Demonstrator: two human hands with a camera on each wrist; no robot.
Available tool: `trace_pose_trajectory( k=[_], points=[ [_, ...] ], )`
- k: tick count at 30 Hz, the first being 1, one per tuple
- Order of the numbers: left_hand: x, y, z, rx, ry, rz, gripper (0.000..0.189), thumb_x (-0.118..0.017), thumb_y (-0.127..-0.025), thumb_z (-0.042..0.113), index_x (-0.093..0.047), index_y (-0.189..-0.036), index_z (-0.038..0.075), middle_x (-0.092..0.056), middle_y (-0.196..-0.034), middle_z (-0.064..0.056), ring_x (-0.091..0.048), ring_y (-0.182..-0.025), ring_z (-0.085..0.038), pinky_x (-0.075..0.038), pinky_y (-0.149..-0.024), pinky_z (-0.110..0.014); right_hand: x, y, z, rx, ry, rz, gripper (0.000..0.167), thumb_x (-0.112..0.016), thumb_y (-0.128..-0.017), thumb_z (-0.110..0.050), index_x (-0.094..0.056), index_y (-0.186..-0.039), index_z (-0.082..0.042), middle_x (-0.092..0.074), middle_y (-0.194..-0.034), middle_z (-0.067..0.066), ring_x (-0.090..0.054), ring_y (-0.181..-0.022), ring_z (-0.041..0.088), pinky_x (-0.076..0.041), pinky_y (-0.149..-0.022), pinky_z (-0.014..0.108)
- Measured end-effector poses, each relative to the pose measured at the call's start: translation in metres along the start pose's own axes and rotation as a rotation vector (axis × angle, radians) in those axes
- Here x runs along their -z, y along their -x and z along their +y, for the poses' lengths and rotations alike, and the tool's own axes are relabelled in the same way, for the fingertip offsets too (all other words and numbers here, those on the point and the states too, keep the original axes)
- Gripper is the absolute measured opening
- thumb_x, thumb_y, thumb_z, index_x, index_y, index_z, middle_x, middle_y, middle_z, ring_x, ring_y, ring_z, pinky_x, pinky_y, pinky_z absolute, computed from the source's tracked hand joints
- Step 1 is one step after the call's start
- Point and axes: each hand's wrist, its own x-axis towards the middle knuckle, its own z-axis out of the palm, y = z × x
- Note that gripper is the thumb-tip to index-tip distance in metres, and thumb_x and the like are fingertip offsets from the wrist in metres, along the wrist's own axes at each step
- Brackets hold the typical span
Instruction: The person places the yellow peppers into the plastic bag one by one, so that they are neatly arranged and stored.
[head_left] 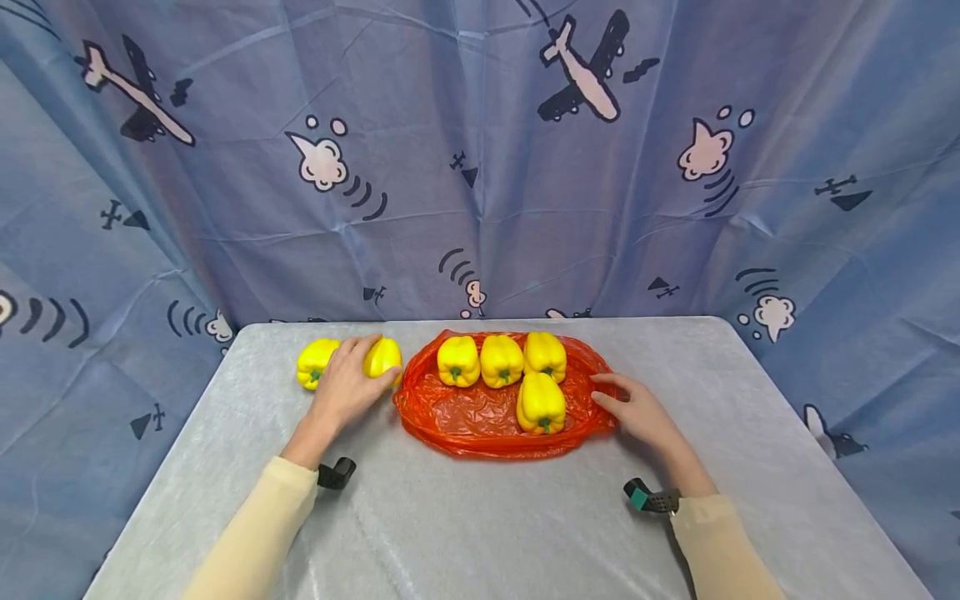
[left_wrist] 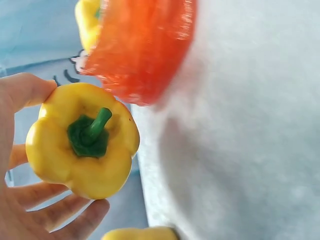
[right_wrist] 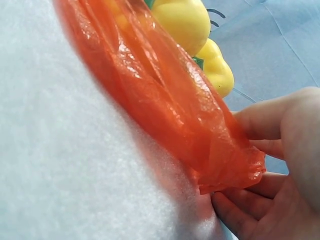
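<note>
My left hand [head_left: 347, 382] grips a yellow bell pepper [head_left: 384, 357], left of an orange-red plastic bag [head_left: 472, 417]. In the left wrist view, thumb and fingers curve round this bell pepper [left_wrist: 82, 165], its green stem facing the camera. A second yellow bell pepper [head_left: 313, 363] lies just left of the hand. Spread wide, the bag has several yellow bell peppers in it: three in a back row and one pepper [head_left: 542, 404] in front at the right. At the bag's right end my right hand [head_left: 637, 410] holds the crumpled plastic edge [right_wrist: 230, 170] between thumb and fingers.
A pale grey cloth-like surface covers the table [head_left: 480, 533], whose back edge runs close behind the bag. Beyond it hangs a blue curtain [head_left: 480, 167] printed with aeroplanes. Each wrist wears a black camera mount [head_left: 337, 473].
</note>
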Motion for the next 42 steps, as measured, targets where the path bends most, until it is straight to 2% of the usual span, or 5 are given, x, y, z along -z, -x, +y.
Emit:
trace_pose_trajectory(
  k=[10, 23, 31, 36, 42],
  points=[
    [0.009, -0.003, 0.023, -0.028, 0.042, 0.065, 0.07, -0.072, -0.09, 0.044, -0.051, -0.148, 0.012, -0.052, -0.14, -0.019, -0.05, -0.127, -0.038, -0.042, -0.104, -0.058, 0.001, 0.0, 0.001, -0.006, 0.001, -0.003, 0.045, -0.063, -0.101, -0.026, -0.058, -0.139, -0.002, -0.048, -0.147, 0.028, -0.037, -0.139, 0.049, -0.028, -0.112, 0.067],
    [0.011, 0.001, 0.056, -0.086, 0.103, 0.076, 0.068, -0.075, -0.087, 0.043, -0.055, -0.145, 0.012, -0.056, -0.136, -0.018, -0.054, -0.121, -0.038, -0.045, -0.098, -0.055, 0.001, 0.001, 0.001, 0.022, -0.006, 0.006, 0.047, -0.067, -0.099, -0.028, -0.059, -0.138, -0.003, -0.05, -0.146, 0.027, -0.038, -0.139, 0.048, -0.028, -0.113, 0.065],
    [0.003, 0.005, 0.068, -0.086, 0.161, 0.044, 0.067, -0.074, -0.089, 0.043, -0.055, -0.144, 0.01, -0.057, -0.136, -0.017, -0.058, -0.116, -0.035, -0.048, -0.097, -0.052, 0.001, 0.0, 0.0, 0.024, 0.01, 0.004, 0.05, -0.071, -0.096, -0.029, -0.06, -0.138, -0.004, -0.052, -0.145, 0.026, -0.042, -0.135, 0.045, -0.03, -0.112, 0.064],
    [-0.007, 0.007, 0.075, -0.091, 0.189, 0.033, 0.066, -0.074, -0.089, 0.043, -0.057, -0.142, 0.008, -0.059, -0.132, -0.017, -0.06, -0.111, -0.035, -0.051, -0.093, -0.051, 0.0, 0.0, 0.0, 0.011, 0.007, 0.002, 0.051, -0.072, -0.096, -0.031, -0.06, -0.138, -0.004, -0.05, -0.146, 0.026, -0.042, -0.134, 0.045, -0.03, -0.112, 0.065],
    [-0.021, 0.01, 0.085, -0.095, 0.208, 0.022, 0.065, -0.075, -0.089, 0.043, -0.058, -0.142, 0.011, -0.06, -0.13, -0.014, -0.059, -0.112, -0.033, -0.05, -0.094, -0.05, 0.0, 0.0, 0.002, 0.011, 0.007, 0.003, 0.051, -0.071, -0.096, -0.032, -0.06, -0.138, -0.005, -0.05, -0.146, 0.026, -0.04, -0.137, 0.046, -0.028, -0.113, 0.066]
  ],
)
